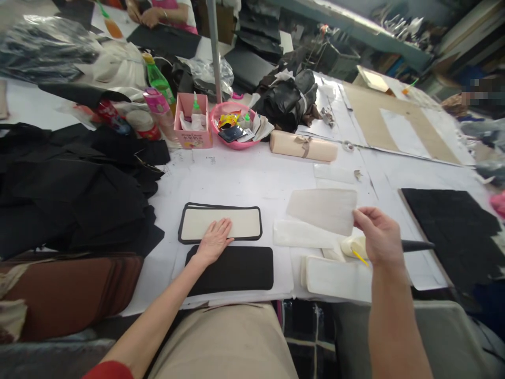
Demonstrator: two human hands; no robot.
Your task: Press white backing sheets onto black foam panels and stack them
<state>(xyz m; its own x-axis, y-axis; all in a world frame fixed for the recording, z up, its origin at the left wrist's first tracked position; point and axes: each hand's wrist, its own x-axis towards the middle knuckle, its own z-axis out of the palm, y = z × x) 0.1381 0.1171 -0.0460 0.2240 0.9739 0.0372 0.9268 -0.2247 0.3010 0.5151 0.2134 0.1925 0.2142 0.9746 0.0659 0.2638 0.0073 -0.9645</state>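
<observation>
My left hand (216,241) lies flat, fingers spread, on a cream rounded panel (193,223) with a black border. Just below it is a plain black rounded panel (240,268), partly under my wrist. With thumb and fingers pinched, my right hand (379,234) grips the right edge of a thin, translucent white sheet (323,210), tilted above the table. A dark tapered handle (418,245) shows beside this hand; whether it is held I cannot tell. Near my right wrist are a cream container (349,246), a yellow stick (360,258) and stacked white pieces (335,276).
Black cut pieces (79,195) are heaped at left above stacked brown panels (67,295). At the back stand a pink box (193,139), a pink basin (239,144) and a metal post (214,47). A black stack (453,231) lies right. Another person's hands (152,17) show far back.
</observation>
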